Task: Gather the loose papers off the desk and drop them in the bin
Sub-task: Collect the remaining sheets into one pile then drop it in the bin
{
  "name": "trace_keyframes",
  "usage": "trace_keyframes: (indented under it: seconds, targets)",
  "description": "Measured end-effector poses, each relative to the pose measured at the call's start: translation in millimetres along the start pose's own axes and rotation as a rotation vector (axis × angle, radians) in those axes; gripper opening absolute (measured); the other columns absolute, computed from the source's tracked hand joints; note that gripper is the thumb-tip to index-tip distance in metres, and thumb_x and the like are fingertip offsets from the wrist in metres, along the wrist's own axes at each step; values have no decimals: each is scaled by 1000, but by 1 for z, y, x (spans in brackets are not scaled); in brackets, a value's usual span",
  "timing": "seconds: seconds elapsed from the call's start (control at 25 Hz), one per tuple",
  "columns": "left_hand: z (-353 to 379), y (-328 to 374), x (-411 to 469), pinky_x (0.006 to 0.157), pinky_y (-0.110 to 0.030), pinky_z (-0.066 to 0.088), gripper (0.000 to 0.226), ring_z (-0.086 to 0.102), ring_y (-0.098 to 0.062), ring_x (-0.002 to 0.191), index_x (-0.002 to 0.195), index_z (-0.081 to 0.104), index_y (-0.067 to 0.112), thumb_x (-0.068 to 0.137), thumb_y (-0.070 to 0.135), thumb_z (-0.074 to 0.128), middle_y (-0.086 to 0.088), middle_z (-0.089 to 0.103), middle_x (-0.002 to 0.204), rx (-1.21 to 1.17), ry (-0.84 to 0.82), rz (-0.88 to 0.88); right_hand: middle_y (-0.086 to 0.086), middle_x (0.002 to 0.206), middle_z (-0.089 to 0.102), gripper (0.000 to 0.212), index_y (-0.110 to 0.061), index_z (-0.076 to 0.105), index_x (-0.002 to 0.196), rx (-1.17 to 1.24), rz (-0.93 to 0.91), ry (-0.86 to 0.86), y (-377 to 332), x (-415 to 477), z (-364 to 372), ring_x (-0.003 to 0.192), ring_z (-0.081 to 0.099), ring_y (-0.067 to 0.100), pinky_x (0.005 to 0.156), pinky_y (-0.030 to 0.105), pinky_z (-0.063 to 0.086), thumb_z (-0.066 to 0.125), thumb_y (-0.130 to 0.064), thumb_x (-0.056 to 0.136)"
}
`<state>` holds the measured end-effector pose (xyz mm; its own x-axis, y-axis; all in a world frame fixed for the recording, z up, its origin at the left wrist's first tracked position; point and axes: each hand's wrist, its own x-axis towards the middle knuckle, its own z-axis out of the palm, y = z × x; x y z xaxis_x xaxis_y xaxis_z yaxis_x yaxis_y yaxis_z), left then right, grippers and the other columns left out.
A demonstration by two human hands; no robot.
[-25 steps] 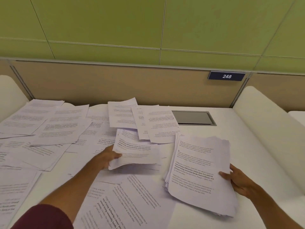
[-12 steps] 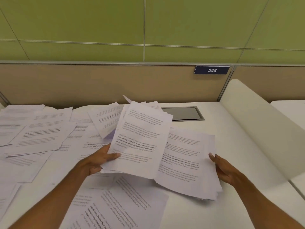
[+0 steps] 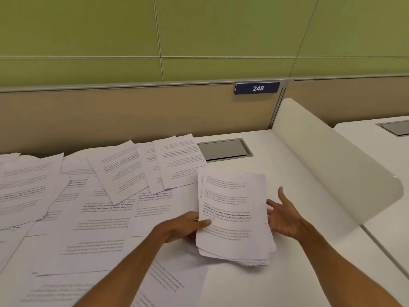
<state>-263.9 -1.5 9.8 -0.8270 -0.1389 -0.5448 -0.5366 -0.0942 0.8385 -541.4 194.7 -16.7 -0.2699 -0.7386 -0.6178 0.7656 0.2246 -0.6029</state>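
Head view looks down on a gathered stack of papers [image 3: 232,218] sitting on the white counter [image 3: 298,284], its near edges ragged and fanned. The likely trouble is that fanned lower edge: if the stack is lifted before it is squared, the bottom sheets could slide out and scatter back onto the counter. Many loose sheets [image 3: 106,207] also lie spread to the left, so the gathering looks far from finished, and no bin is in sight. The left hand [image 3: 183,227] grips the stack's left edge, thumb on top and the other fingers tucked beneath, pinching the sheets. The right hand [image 3: 285,218] is at the stack's right edge with its fingers [image 3: 281,193] spread wide, palm facing the paper; whether it touches I cannot tell.
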Motion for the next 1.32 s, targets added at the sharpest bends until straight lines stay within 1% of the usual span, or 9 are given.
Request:
trace_keyframes:
  seconds: [0.12,0.24,0.32,0.52,0.64,0.76,0.92,1.04,1.32]
  targets:
    - [-35,9,5,69,-27,55,46,71,-19,82,103,70,8,92,50,56,-7,76,97,176,192,-23,17,123,67,84,-13,54,135,-3,6,-35,3,3,-5,109,66,38,87,61,53,52,-73,77]
    - [-80,12,20,83,-40,53,42,64,-31,96,103,63,2,88,42,65,-17,67,104,200,961,24,18,134,60,84,-14,53,137,17,32,-83,4,6,-11,120,60,41,98,66,44,52,-73,77]
    - [-112,16,32,97,-51,46,65,50,-39,119,125,50,1,83,47,69,-24,52,128,232,1238,-124,19,139,56,86,-14,51,138,38,45,-102,3,7,-14,126,54,44,99,68,42,52,-75,77]
    - [-147,21,64,117,-51,19,120,10,-36,148,153,-4,7,74,55,73,-15,3,162,-47,1168,-439,21,137,57,95,-14,49,141,66,70,-124,-4,9,-19,123,56,45,91,67,46,45,-82,75]
    - [-142,29,83,112,-50,31,112,27,-36,143,149,15,4,68,43,83,-19,25,156,-48,1202,-414,19,138,56,101,-15,47,143,99,86,-128,-6,13,-21,123,56,45,92,67,45,42,-87,72]
    - [-135,34,92,86,-42,51,79,61,-34,107,126,45,-2,66,26,88,-21,59,125,-131,1187,-345,17,144,52,104,-17,49,141,90,91,-115,-6,15,-23,130,50,44,101,70,37,40,-90,69]
    - [-118,42,94,50,-31,48,63,65,-32,81,119,44,1,70,7,84,-23,61,120,-95,1150,-227,13,142,56,102,-17,49,141,76,87,-95,-2,14,-20,127,54,40,98,66,42,37,-90,71]
    - [-113,37,101,68,-33,52,61,57,-36,114,129,48,7,76,-8,74,-18,56,131,-199,1141,-79,10,138,59,98,-19,49,139,47,45,-40,3,12,-14,118,62,36,91,58,51,34,-88,72]
    - [-133,27,33,100,-48,48,59,57,-32,118,136,50,1,83,-26,48,-14,56,135,-777,931,376,12,135,61,91,-18,52,136,77,-22,8,11,16,-12,113,66,36,90,54,55,38,-83,73]
